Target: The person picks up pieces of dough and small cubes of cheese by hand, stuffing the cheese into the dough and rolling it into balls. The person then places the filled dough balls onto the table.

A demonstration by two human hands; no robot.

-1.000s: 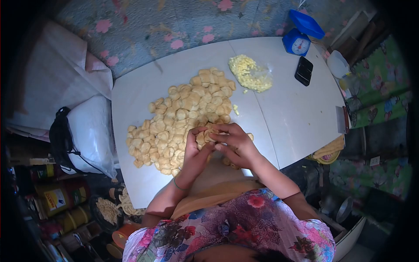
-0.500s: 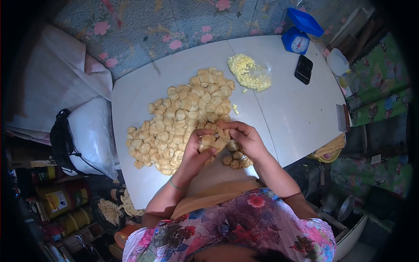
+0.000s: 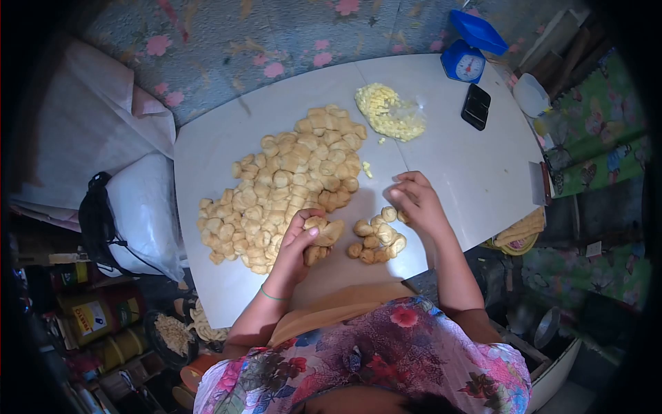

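Gripped between thumb and fingers, left hand (image 3: 298, 243) retains at least two golden-brown, rounded dough pieces (image 3: 324, 233). One right hand (image 3: 422, 205), fingers parted, above one small brown dough cluster (image 3: 376, 240), contact undetermined. One large golden dough pile (image 3: 283, 183), left; one clear plastic bag of yellow cubes (image 3: 389, 114), far.

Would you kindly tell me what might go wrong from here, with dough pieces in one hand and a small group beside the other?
The dough pieces bunched in the left hand may slip out if its grip loosens. The right hand is beside the small group near the front edge of the table, so a nudge might send one off. Yellow bits lie outside the clear bag; a knock could spill more.
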